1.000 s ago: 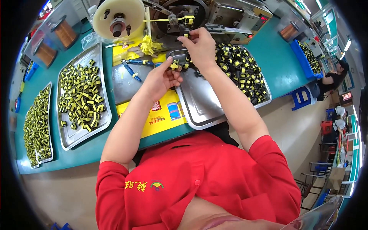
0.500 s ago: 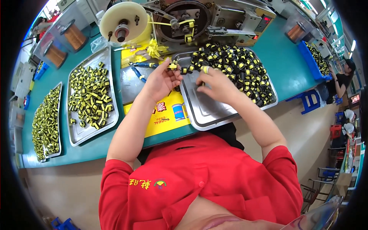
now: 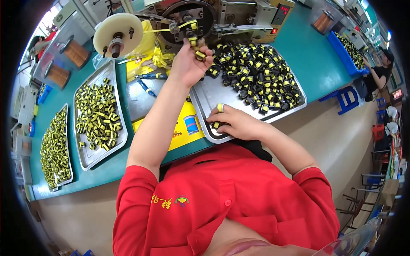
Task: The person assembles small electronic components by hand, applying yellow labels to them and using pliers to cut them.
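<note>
My left hand is raised to the taping machine, fingers closed around a small black-and-yellow transformer. Another yellow-wrapped piece sits at its fingertips, close under the machine's tape head; whether the machine holds it I cannot tell. At the near left corner of the metal tray, my right hand curls over small black-and-yellow transformers, partly hidden by the fingers. A yellow band wraps one right finger. A heap of transformers fills the tray's far and right parts.
Left of my arm lie blue-handled pliers on a metal plate. Farther left, two trays hold yellow-wrapped pieces. A white tape reel stands at the back. A blue bin and a seated person are far right.
My left hand has moved up and away to the machine's tape head with pieces in it. My right hand has come back toward me, from the heap's edge to the tray's near corner.
</note>
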`<state>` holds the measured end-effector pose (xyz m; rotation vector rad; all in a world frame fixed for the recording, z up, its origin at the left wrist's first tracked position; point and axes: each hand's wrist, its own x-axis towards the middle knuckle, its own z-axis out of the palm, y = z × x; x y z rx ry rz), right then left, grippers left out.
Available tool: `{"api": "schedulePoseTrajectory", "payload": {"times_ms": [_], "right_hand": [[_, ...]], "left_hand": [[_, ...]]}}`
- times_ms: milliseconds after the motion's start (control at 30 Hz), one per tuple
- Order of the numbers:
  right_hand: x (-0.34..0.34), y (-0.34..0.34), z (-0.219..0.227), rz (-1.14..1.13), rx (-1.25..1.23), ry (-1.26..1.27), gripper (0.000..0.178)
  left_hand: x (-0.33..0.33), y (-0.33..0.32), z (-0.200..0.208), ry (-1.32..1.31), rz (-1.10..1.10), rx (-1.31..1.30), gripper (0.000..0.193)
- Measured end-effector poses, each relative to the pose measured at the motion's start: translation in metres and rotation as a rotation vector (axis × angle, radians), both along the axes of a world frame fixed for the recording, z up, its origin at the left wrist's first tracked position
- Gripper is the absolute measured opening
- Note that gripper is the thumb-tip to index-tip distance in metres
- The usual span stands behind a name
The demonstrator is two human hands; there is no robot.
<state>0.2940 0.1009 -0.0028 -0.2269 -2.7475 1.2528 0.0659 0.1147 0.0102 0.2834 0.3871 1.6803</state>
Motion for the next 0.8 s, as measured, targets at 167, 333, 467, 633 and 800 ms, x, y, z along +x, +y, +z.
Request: {"api": "schedulePoseTrajectory", "payload": {"times_ms": [167,333,467,633,800], "right_hand": [[0.004,0.006,0.002,-0.028,0.179,-0.001,0.036],[-0.011,0.015,0.017,-0.091,0.641,-0.029,0.043],[-0.015,0.009,0.007,-0.004,0.633,-0.043,0.049],[-0.020,0.005,0.017,-0.134,0.238,-0.142,0.040],[-0.023,0.002,0.000,-0.127,0.307,0.079,0.032]], "left_hand": [[0.012,-0.043,0.004,0.115,-0.163,-0.052,0.040],[0.007,-0.075,-0.009,0.247,-0.044,-0.278,0.041],[0.003,-0.080,-0.011,0.271,-0.011,-0.273,0.040],[-0.004,-0.078,-0.021,0.209,-0.065,-0.210,0.038],[-0.004,-0.076,-0.026,0.192,-0.028,-0.227,0.036]]}}
